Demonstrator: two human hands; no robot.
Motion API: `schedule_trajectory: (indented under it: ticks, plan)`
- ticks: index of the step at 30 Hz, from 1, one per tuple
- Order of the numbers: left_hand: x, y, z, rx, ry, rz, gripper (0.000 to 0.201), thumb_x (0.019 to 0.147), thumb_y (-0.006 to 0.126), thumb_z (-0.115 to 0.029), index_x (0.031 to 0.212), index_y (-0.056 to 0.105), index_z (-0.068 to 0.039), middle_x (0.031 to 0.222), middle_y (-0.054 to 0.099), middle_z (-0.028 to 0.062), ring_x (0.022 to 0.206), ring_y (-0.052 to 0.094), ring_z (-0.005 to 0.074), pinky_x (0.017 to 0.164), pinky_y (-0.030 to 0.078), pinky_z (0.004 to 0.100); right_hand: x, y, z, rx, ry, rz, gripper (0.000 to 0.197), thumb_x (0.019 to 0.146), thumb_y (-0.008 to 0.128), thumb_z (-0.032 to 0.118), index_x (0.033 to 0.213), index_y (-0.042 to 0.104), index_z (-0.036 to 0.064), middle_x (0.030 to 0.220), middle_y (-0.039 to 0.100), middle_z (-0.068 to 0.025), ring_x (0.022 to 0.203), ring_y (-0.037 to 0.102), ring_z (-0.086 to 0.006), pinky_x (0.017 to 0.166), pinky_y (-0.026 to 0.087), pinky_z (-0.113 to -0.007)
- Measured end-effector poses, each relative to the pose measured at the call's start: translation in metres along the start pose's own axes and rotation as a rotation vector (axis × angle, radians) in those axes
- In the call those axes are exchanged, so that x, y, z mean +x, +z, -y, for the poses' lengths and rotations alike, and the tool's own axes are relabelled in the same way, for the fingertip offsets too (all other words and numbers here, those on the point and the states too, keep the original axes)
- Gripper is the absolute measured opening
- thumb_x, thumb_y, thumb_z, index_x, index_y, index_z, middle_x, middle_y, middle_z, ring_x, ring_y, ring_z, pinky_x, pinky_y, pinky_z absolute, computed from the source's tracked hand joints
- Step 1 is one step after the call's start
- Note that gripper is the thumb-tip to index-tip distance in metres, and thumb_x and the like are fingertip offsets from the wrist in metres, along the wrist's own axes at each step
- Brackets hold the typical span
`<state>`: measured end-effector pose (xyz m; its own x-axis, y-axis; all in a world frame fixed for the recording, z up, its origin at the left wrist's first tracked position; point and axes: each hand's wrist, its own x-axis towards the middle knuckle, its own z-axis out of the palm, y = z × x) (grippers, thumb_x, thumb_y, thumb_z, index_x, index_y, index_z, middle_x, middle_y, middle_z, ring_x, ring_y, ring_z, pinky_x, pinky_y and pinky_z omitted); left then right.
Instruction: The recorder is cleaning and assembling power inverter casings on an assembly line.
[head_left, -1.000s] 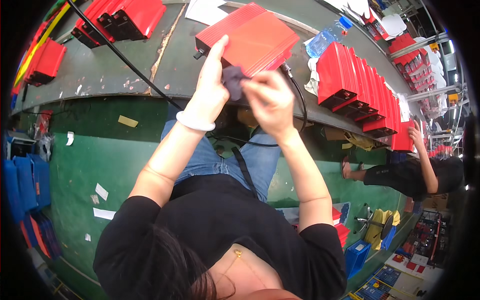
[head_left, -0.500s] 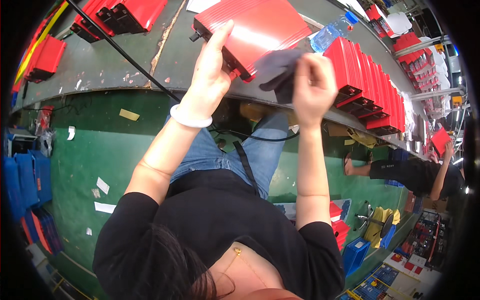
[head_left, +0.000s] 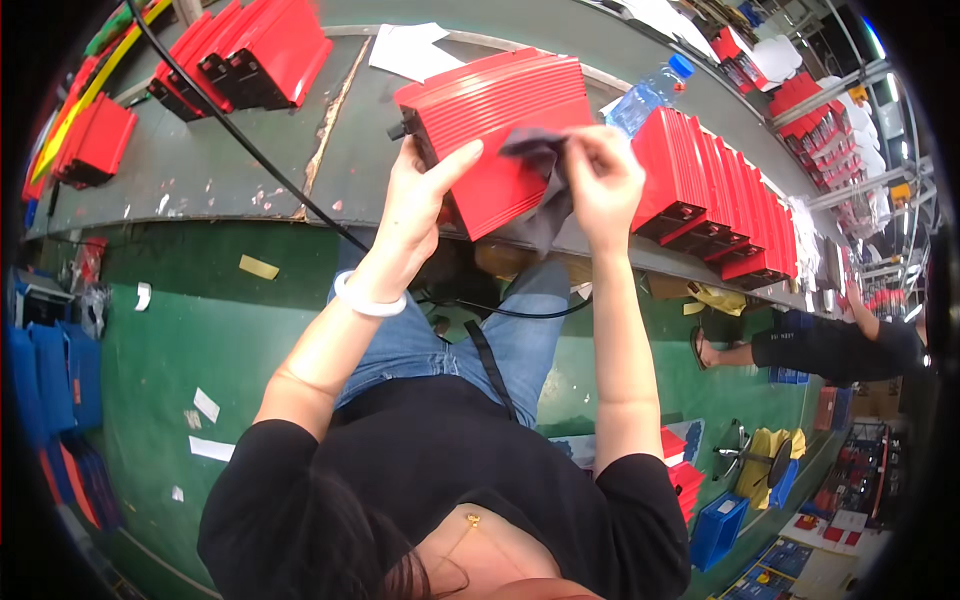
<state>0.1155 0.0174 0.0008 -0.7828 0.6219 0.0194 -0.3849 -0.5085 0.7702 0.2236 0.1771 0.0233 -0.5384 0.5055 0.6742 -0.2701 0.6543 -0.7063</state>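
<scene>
Left hand (head_left: 412, 205) grips ribbed red box (head_left: 500, 115) | right hand (head_left: 606, 185) pinches dark cloth (head_left: 545, 170) over it | blue-capped bottle (head_left: 648, 98) nearby

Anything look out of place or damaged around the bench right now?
Yes: white scraps and a yellow piece lie loose on the green floor, like dropped litter. The workbench has a ragged, chipped seam. No damage shows on the held red box.

This looks like a factory workshop: a long, scuffed desk (head_left: 362, 150) carries rows of matching red cases (head_left: 712, 190).
</scene>
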Motion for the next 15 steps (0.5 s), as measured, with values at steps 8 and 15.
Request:
schedule_trajectory:
  ticks: [8,15]
  plan:
    - [-0.002,-0.007,0.011,0.073,0.007,0.029,0.059,0.079,0.080,-0.014,0.126,0.048,0.000,0.120,0.061,0.0092,0.111,0.059,0.0179,0.098,0.045,0.0323,-0.010,0.063,0.031,-0.292,-0.433,0.035,0.015,0.077,0.070,-0.003,0.092,0.070,0.0014,0.091,0.065,-0.0137,0.085,0.066,-0.0283,0.077,0.053,-0.035]
    - [-0.001,-0.007,0.001,-0.033,-0.088,0.006,0.061,0.087,0.073,-0.024,0.136,0.043,-0.003,0.130,0.054,0.0094,0.121,0.051,0.0192,0.103,0.040,0.0354,0.028,0.014,-0.008,-0.566,-0.359,-0.153,0.015,0.082,0.068,0.002,0.097,0.072,0.0039,0.090,0.066,-0.0117,0.086,0.064,-0.0269,0.072,0.052,-0.036]
